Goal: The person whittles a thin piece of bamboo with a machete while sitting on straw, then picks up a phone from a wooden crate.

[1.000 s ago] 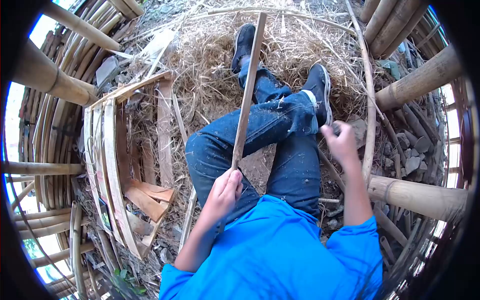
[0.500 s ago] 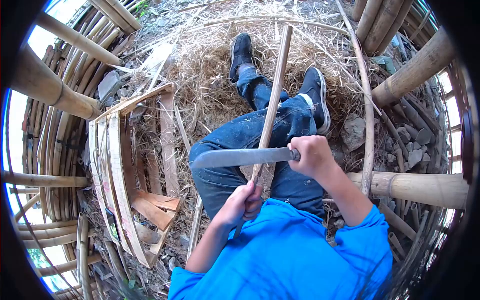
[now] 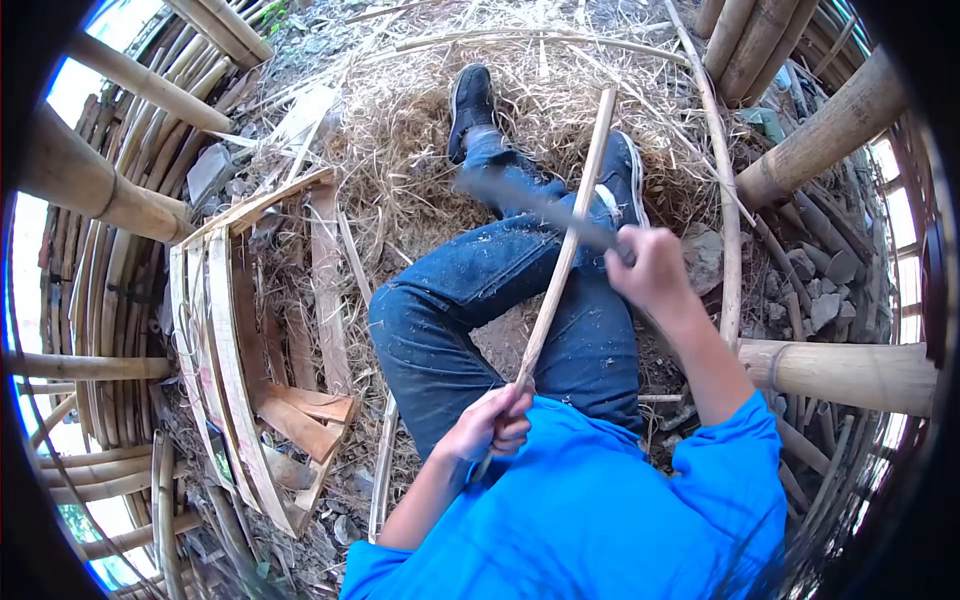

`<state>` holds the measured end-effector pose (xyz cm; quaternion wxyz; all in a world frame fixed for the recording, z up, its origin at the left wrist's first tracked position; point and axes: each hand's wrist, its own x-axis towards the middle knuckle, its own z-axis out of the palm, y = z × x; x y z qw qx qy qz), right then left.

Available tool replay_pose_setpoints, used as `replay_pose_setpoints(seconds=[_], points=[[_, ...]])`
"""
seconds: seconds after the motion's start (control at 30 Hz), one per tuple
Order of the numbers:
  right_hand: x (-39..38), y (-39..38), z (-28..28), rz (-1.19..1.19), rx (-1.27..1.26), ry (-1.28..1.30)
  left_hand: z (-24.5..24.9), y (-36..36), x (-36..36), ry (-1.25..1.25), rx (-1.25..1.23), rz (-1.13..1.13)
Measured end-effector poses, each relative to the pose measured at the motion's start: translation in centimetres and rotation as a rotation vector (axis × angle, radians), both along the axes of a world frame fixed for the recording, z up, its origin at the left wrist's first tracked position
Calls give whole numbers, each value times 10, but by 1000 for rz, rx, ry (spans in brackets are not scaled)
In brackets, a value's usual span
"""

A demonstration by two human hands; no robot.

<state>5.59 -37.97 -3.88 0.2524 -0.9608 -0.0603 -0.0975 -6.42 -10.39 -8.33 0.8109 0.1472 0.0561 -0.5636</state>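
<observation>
My left hand (image 3: 492, 424) is closed round the lower end of a long wooden stick (image 3: 566, 262), which slants up and away over my legs. In my right hand (image 3: 652, 268) is the handle of a machete (image 3: 530, 203), its broad blade blurred by motion. The blade points left and crosses the stick in its upper half, overlapping it in this view. Under the stick are my bent legs in blue jeans (image 3: 450, 290), dotted with pale shavings.
A broken wooden crate (image 3: 222, 350) stands on the left. Beyond my shoes, shavings (image 3: 400, 130) cover the ground. Bamboo poles (image 3: 850, 380) frame both sides, with stones (image 3: 825, 310) and a thin pole (image 3: 722, 190) on the right.
The machete has moved up and away along the stick, from near my left hand to its upper half. The stick's far end has dropped and shifted right.
</observation>
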Motion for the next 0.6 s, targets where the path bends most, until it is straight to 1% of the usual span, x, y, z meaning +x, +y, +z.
replay_pose_setpoints(seconds=[0.07,0.1,0.13,0.2,0.23,0.27,0.33,0.37,0.4,0.47,0.6], points=[[-19,21,-5,137,25,-22,16,-3,5,-190,206,106],[-27,29,-9,164,37,1,15,-2,5,-158,155,120],[-32,35,-11,190,47,22,11,-4,4,-158,160,116],[-39,44,-11,213,24,46,4,-10,-2,-558,416,223],[-43,46,-10,242,-3,70,4,-8,-5,-695,569,238],[-46,47,-10,239,0,73,5,-8,-7,-693,571,233],[-47,46,-7,224,-45,97,17,-12,-9,-690,760,296],[-47,45,-5,225,-49,98,22,-12,-8,-764,859,292],[-48,43,-4,225,-84,126,25,-14,-8,-761,855,293],[-50,38,-2,225,-124,157,33,-17,-9,-1002,1094,210],[-48,28,-2,194,-207,173,40,-19,-7,-1010,1120,144]])
